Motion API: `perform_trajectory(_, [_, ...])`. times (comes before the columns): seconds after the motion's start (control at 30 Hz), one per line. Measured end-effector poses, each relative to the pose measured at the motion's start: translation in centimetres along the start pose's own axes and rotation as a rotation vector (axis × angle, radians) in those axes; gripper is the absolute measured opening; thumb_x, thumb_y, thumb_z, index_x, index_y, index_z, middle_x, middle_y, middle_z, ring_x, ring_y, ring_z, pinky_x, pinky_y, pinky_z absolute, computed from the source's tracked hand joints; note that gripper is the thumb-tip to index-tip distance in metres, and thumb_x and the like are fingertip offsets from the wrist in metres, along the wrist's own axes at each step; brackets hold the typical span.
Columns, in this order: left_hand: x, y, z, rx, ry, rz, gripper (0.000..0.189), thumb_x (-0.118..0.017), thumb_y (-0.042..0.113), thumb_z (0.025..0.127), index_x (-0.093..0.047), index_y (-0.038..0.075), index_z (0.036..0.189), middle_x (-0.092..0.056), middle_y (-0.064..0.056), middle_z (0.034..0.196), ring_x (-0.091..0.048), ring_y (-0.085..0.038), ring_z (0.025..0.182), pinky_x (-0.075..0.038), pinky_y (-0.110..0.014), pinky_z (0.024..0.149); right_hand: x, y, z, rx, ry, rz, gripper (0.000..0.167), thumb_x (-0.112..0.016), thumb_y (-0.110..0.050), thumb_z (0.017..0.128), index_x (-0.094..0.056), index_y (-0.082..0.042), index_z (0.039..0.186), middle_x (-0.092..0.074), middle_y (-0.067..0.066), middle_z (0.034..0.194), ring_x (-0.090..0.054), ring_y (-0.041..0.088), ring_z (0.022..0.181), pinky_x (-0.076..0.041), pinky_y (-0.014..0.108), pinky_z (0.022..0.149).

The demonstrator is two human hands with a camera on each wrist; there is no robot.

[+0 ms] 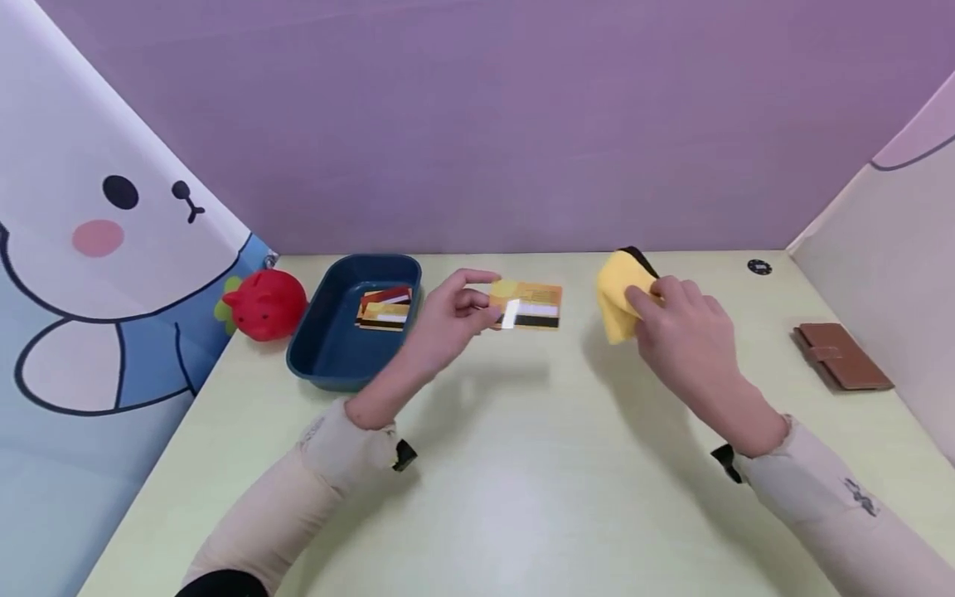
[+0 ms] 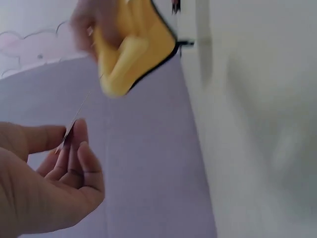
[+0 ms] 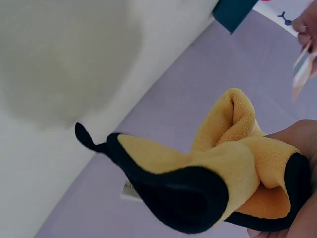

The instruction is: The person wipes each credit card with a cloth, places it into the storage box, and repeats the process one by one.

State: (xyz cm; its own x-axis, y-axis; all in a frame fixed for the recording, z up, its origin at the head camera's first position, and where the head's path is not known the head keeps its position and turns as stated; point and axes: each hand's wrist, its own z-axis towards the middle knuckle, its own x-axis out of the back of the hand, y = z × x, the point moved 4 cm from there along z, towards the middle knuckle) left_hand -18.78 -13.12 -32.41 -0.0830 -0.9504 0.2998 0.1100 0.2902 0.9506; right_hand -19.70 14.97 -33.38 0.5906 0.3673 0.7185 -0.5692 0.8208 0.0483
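Between thumb and fingers, my left hand (image 1: 453, 319) pinches an orange bank card (image 1: 539, 303) by its left end, above the table; its dark stripe shows in the head view. The left wrist view has the card (image 2: 77, 115) nearly edge-on. To the right, my right hand (image 1: 690, 344) grips a bunched yellow cloth (image 1: 621, 292) with black edging. In the right wrist view the cloth (image 3: 233, 163) hangs in folds with a black loop at one corner, and part of the hand is hidden behind it. A gap separates cloth and card.
A dark blue tray (image 1: 321, 352) on the left holds several bank cards (image 1: 384, 315). Beside it sits a red piggy bank (image 1: 269, 305). At the right lie a brown wallet (image 1: 846, 356) and a small black disc (image 1: 759, 267). A purple wall (image 1: 522, 124) closes off the back.
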Motion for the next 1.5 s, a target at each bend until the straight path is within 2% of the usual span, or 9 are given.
perform_trajectory(0.13, [4.2,0.3,-0.5,0.025,0.015,0.097,0.04,-0.063,0.012,0.099,-0.057,0.016,0.139,-0.07,-0.018,0.111,-0.067,-0.022,0.086,-0.054,-0.031,0.077,0.3,0.9,-1.5,-0.017,-0.007,0.024,0.039,-0.067,0.006,0.074,-0.069,-0.006,0.112,-0.061,0.021,0.092,-0.054,0.039,0.072,-0.042,0.045,0.05])
perform_trajectory(0.33, [11.9,-0.9,-0.2,0.136,0.189,0.301,0.045,-0.057,0.017,0.103,-0.052,0.018,0.147,-0.063,-0.018,0.122,-0.064,-0.029,0.103,-0.053,-0.019,0.077,0.4,1.3,-2.7,-0.018,-0.008,0.053,0.038,-0.067,0.005,0.075,-0.068,-0.005,0.111,-0.06,0.021,0.092,-0.054,0.04,0.073,-0.041,0.046,0.05])
perform_trajectory(0.5, [15.8,-2.9,-0.1,0.253,0.282,0.53,0.048,-0.051,0.011,0.103,-0.045,0.011,0.15,-0.06,-0.023,0.125,-0.062,-0.033,0.104,-0.053,-0.028,0.08,0.4,1.1,-3.0,-0.017,-0.009,0.073,0.037,-0.067,0.004,0.075,-0.068,-0.005,0.111,-0.061,0.021,0.093,-0.055,0.041,0.074,-0.041,0.047,0.05])
perform_trajectory(0.67, [16.6,-5.6,1.2,0.331,0.235,0.637,0.045,-0.044,0.006,0.099,-0.046,0.005,0.145,-0.062,-0.025,0.12,-0.064,-0.035,0.097,-0.052,-0.033,0.075,0.8,1.1,-3.3,-0.023,0.0,0.074,0.038,-0.066,0.004,0.075,-0.069,-0.005,0.112,-0.062,0.021,0.094,-0.055,0.04,0.074,-0.042,0.047,0.051])
perform_trajectory(0.8, [16.3,-7.1,1.8,0.432,0.173,0.604,0.045,-0.044,0.006,0.098,-0.044,0.004,0.144,-0.058,-0.027,0.127,-0.067,-0.036,0.1,-0.059,-0.036,0.081,1.1,1.0,-3.3,-0.016,0.012,0.074,0.039,-0.066,0.005,0.075,-0.069,-0.005,0.112,-0.062,0.021,0.094,-0.055,0.04,0.073,-0.041,0.046,0.05])
perform_trajectory(1.0, [15.7,-7.5,1.8,0.553,0.116,0.564,0.055,-0.045,0.008,0.099,-0.031,0.001,0.151,-0.048,-0.028,0.138,-0.066,-0.037,0.1,-0.06,-0.039,0.083,1.2,1.1,-3.3,-0.01,0.026,0.072,0.039,-0.065,0.005,0.074,-0.069,-0.005,0.112,-0.062,0.021,0.093,-0.055,0.039,0.071,-0.041,0.046,0.049])
perform_trajectory(1.17, [15.6,-7.7,1.6,0.618,0.046,0.602,0.067,-0.049,0.017,0.102,-0.015,0.002,0.157,-0.037,-0.027,0.148,-0.056,-0.037,0.113,-0.059,-0.041,0.086,1.3,1.2,-3.4,-0.012,0.016,0.066,0.04,-0.066,0.006,0.074,-0.069,-0.004,0.112,-0.062,0.021,0.094,-0.055,0.039,0.072,-0.041,0.046,0.049])
perform_trajectory(1.3, [15.4,-7.3,1.7,0.605,0.02,0.668,0.072,-0.05,0.027,0.103,-0.012,0.005,0.16,-0.03,-0.026,0.157,-0.044,-0.041,0.131,-0.05,-0.053,0.102,1.1,1.5,-3.5,-0.006,0.011,0.063,0.04,-0.067,0.006,0.073,-0.069,-0.005,0.112,-0.062,0.021,0.093,-0.055,0.039,0.071,-0.04,0.045,0.049])
perform_trajectory(1.5, [14.0,-4.7,1.2,0.465,0.009,0.772,0.071,-0.051,0.034,0.103,-0.016,0.012,0.161,-0.037,-0.023,0.156,-0.043,-0.043,0.136,-0.045,-0.059,0.106,-0.5,2.4,-3.5,0.004,-0.076,0.065,0.038,-0.072,0.003,0.072,-0.068,-0.007,0.108,-0.061,0.019,0.089,-0.054,0.039,0.071,-0.039,0.045,0.051])
